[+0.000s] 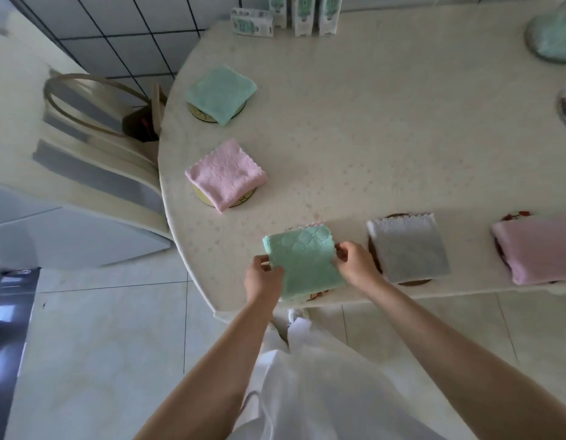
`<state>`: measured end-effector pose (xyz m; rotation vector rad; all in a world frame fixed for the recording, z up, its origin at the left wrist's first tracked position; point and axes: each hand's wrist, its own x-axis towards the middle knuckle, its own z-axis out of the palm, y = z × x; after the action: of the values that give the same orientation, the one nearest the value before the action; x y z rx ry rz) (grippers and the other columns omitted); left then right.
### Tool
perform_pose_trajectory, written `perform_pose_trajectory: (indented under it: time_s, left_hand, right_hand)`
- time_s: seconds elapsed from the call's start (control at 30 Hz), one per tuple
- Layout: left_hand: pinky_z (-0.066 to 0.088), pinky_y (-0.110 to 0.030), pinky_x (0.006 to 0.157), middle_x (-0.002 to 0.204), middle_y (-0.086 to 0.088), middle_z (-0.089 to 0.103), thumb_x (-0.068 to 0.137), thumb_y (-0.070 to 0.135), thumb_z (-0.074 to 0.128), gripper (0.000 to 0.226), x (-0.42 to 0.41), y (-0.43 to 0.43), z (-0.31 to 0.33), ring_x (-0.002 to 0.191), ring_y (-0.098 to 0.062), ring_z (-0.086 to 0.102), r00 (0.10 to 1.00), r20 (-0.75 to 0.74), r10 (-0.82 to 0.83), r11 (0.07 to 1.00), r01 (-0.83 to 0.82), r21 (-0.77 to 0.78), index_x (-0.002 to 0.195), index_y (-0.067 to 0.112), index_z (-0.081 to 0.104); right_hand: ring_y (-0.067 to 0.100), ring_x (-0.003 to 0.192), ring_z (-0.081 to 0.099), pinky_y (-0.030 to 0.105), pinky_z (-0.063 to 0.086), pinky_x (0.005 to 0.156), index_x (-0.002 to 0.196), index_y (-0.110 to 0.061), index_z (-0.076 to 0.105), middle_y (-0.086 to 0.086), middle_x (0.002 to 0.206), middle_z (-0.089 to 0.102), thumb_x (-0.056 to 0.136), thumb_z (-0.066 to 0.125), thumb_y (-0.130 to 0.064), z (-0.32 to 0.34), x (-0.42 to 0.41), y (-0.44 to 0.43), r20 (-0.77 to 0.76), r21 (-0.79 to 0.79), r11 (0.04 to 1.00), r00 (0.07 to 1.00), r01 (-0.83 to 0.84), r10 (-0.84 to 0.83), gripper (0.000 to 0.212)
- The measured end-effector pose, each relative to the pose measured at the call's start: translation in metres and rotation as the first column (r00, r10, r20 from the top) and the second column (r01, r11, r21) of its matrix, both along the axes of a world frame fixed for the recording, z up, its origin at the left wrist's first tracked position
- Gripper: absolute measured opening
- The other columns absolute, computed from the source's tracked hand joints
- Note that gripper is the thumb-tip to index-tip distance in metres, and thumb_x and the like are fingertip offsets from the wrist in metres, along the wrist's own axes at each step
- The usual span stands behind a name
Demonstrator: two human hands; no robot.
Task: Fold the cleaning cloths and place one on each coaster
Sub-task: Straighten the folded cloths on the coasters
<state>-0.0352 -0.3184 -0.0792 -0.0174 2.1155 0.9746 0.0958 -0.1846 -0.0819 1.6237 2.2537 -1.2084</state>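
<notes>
4 folded cloths already lie on coasters: far green cloth (221,93), left pink cloth (226,174), grey cloth (408,249), right pink cloth (539,249). The left hand (263,279) and right hand (354,265) pinch the near green cloth (302,262) by its sides over the near coaster (318,295); placing it looks nearly done.

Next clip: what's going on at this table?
A person holds a folded green cloth by its sides, the left hand and right hand each pinching an edge. It is at the near edge of the table, over a coaster that peeks out beneath it. Four more folded cloths already lie on coasters: the far green cloth, the left pink cloth, the grey cloth and the right pink cloth.
</notes>
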Motion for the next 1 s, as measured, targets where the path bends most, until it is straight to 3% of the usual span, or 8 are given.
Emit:
perform_pose_trajectory:
  time_s: [0.07,0.17,0.3,0.47,0.67,0.8,0.9,1.0]
  left_hand:
    - [0.051,-0.028,0.06,0.091,0.003,0.062,0.085,0.011,0.059,0.03,-0.007,0.003,0.002,0.074,-0.017,0.06,0.996,-0.038,-0.084,0.996,0.084,0.012,0.115,0.017,0.057]
    - [0.054,-0.032,0.063,0.093,0.005,0.06,0.086,0.01,0.059,0.03,-0.014,0.006,0.004,0.076,-0.014,0.06,0.981,-0.075,-0.179,0.983,0.182,0.029,0.116,0.017,0.058]
    - [0.054,-0.031,0.062,0.099,0.0,0.062,0.086,0.009,0.059,0.028,-0.022,0.007,0.005,0.078,-0.013,0.06,0.973,-0.104,-0.206,0.977,0.21,0.033,0.112,0.017,0.06]
    - [0.046,-0.021,0.055,0.096,0.0,0.061,0.085,0.007,0.063,0.027,-0.024,0.002,0.002,0.074,-0.009,0.057,0.964,-0.119,-0.24,0.97,0.242,0.009,0.11,0.016,0.059]
    - [0.049,-0.025,0.063,0.095,-0.002,0.067,0.085,0.008,0.066,0.023,-0.018,-0.013,-0.004,0.079,-0.018,0.063,0.985,-0.08,-0.154,0.988,0.152,-0.027,0.105,0.015,0.061]
    - [0.052,-0.029,0.066,0.092,0.001,0.066,0.086,0.01,0.062,0.02,-0.027,-0.011,-0.003,0.081,-0.019,0.065,0.981,-0.08,-0.176,0.984,0.176,-0.015,0.105,0.016,0.061]
    - [0.057,-0.038,0.075,0.094,0.001,0.066,0.086,0.013,0.061,0.02,-0.043,-0.009,0.0,0.082,-0.023,0.066,0.987,-0.082,-0.141,0.99,0.142,0.002,0.105,0.017,0.06]
    - [0.058,-0.042,0.074,0.095,-0.001,0.066,0.086,0.012,0.06,0.017,-0.064,-0.009,0.0,0.082,-0.027,0.067,0.993,-0.073,-0.093,0.995,0.096,0.039,0.102,0.019,0.06]
  right_hand:
    - [0.02,0.093,0.061,0.024,0.041,0.072,0.113,-0.008,0.059,0.002,0.102,0.065,0.089,0.06,-0.015,0.002,0.006,-0.012,-0.049,-0.009,0.998,0.996,0.068,-0.068,0.026]
    - [0.016,0.084,0.058,0.023,0.04,0.073,0.111,-0.007,0.057,0.002,0.097,0.064,0.087,0.06,-0.01,0.001,0.014,-0.025,-0.122,-0.025,0.988,0.98,0.155,-0.157,0.025]
    - [0.017,0.084,0.06,0.024,0.044,0.075,0.109,-0.007,0.057,-0.003,0.088,0.06,0.087,0.06,-0.007,-0.002,0.016,-0.029,-0.136,-0.067,0.979,0.97,0.193,-0.201,0.023]
    - [0.018,0.088,0.06,0.024,0.045,0.076,0.11,-0.008,0.058,-0.002,0.092,0.062,0.086,0.06,-0.008,-0.001,0.013,-0.023,-0.139,-0.076,0.985,0.977,0.152,-0.161,0.025]
    - [0.014,0.08,0.055,0.024,0.038,0.064,0.11,-0.009,0.057,0.001,0.098,0.065,0.086,0.06,-0.013,-0.003,0.008,-0.012,-0.032,-0.017,0.999,0.999,0.041,-0.042,0.024]
    - [0.012,0.087,0.056,0.022,0.043,0.074,0.113,-0.011,0.057,0.002,0.108,0.059,0.087,0.059,-0.014,0.003,-0.004,0.002,-0.064,0.074,0.995,0.996,0.065,-0.061,0.027]
    - [0.016,0.096,0.054,0.026,0.044,0.083,0.115,-0.012,0.056,0.003,0.108,0.055,0.088,0.056,-0.011,0.018,-0.03,0.011,-0.136,0.175,0.984,0.991,0.038,-0.013,0.027]
    - [0.016,0.098,0.056,0.026,0.046,0.086,0.113,-0.011,0.057,0.002,0.104,0.058,0.089,0.054,-0.008,0.027,-0.062,0.014,-0.225,0.197,0.98,0.973,-0.001,0.046,0.025]
